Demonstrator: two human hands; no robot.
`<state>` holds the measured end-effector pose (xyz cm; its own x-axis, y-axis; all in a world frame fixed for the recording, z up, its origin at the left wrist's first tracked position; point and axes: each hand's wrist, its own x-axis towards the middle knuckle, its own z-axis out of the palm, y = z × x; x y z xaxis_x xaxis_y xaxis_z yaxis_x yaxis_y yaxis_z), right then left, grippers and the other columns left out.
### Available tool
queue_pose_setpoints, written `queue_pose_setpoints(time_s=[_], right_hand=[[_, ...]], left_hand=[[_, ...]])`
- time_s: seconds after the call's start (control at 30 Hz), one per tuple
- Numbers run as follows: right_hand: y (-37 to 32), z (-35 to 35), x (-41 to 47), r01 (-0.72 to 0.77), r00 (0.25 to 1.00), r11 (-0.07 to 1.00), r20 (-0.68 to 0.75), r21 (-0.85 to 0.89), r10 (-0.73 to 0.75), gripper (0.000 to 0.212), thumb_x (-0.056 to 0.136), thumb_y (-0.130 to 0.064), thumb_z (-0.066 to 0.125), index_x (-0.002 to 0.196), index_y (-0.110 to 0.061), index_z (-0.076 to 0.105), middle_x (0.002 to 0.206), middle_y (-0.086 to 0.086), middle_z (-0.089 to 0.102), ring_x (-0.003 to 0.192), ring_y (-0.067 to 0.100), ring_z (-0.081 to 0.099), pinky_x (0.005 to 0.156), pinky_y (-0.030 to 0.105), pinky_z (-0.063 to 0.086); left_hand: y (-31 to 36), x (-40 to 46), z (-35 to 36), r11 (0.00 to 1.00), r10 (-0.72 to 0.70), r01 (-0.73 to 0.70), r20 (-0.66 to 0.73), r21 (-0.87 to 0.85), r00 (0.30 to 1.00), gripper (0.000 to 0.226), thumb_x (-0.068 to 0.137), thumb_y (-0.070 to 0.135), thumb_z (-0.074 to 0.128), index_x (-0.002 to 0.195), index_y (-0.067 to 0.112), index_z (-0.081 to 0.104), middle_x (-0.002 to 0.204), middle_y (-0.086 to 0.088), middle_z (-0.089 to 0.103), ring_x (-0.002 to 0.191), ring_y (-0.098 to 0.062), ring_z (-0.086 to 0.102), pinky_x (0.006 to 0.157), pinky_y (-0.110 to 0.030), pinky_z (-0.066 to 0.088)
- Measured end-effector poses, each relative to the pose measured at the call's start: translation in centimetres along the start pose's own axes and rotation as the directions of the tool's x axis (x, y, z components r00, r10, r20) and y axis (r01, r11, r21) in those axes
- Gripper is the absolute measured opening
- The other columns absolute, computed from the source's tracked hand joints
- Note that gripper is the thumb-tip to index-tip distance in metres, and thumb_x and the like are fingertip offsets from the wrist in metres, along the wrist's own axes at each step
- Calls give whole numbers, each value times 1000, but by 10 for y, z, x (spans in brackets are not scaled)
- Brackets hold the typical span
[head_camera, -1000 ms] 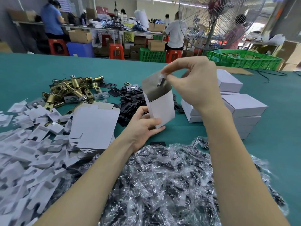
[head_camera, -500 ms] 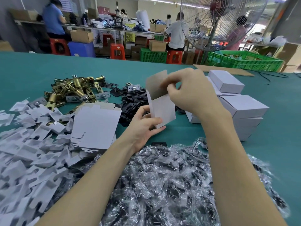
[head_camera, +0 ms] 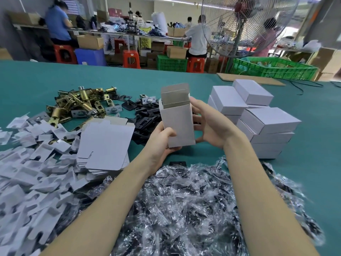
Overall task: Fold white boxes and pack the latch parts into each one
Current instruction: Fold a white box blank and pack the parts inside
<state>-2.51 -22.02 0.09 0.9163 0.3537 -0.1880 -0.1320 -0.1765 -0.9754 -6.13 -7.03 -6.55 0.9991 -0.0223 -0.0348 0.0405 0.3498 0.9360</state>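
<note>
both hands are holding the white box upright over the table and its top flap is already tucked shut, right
Not quite. The head view shows the white box held upright by the left hand and right hand, but its top flap stands open, with the grey inside showing.

Box interior [head_camera: 173,100] (contents hidden) — right fingertips behind it
</note>
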Motion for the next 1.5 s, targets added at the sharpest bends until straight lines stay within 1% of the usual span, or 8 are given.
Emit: queue_pose_setpoints(time_s=[0.17,0.43,0.63,0.83,0.93,1.17,1.37,1.5], right_hand=[[4,-1,0,-54,998,991,41,123,49,54,91,-73,53,127,-36,69,118,3,70,116,28,63,98,60,52],[13,-5,5,-87,995,962,72,259,70,21,89,-41,56,100,-25,62,71,-6,63,79,20,59,83,47,46],[15,-11,8,-107,993,958,81,265,89,24,86,-37,46,98,-19,58,68,-7,58,78,18,51,85,47,44],[16,-13,8,-108,986,968,148,224,76,17,87,-37,46,90,-20,50,76,-6,58,82,17,53,82,45,44],[19,-14,9,-118,983,969,163,217,83,16,88,-36,46,94,-21,49,79,-6,54,84,18,50,84,48,41],[23,-12,10,-139,974,969,204,202,97,21,89,-42,53,93,-23,61,89,-4,62,84,17,57,82,44,46],[25,-14,12,-162,968,961,225,223,111,33,89,-49,57,106,-21,65,94,-2,69,85,19,64,86,46,49],[27,-15,12,-166,963,962,245,216,111,34,88,-48,58,106,-21,65,100,-1,67,88,19,64,83,45,49]], left_hand=[[-1,-1,2,990,61,-55,-42,127,997,23,100,14,52,114,30,61,114,0,70,111,-23,64,97,-46,55],[8,-8,2,900,171,-125,-75,417,983,27,82,43,58,107,37,67,107,9,72,104,-12,67,95,-44,57],[26,-10,6,974,57,-50,-23,220,998,68,88,83,34,97,32,76,101,6,78,95,-12,72,89,-40,59],[33,-9,9,975,-43,61,-89,213,995,29,96,50,59,108,24,64,98,1,68,87,-16,64,83,-40,57],[34,-6,11,931,107,-53,-130,361,986,6,100,33,53,98,30,58,96,2,64,85,-14,58,73,-31,45],[43,-12,5,846,417,-375,-32,379,908,35,94,-6,54,95,28,59,105,3,71,96,-11,66,84,-32,51],[55,-14,-5,792,349,-401,198,461,916,7,92,26,59,86,23,56,95,11,70,87,-4,62,77,-17,46],[63,-13,-13,747,361,-432,237,505,902,24,96,43,66,88,20,60,75,16,64,72,-3,57,71,-12,43]])
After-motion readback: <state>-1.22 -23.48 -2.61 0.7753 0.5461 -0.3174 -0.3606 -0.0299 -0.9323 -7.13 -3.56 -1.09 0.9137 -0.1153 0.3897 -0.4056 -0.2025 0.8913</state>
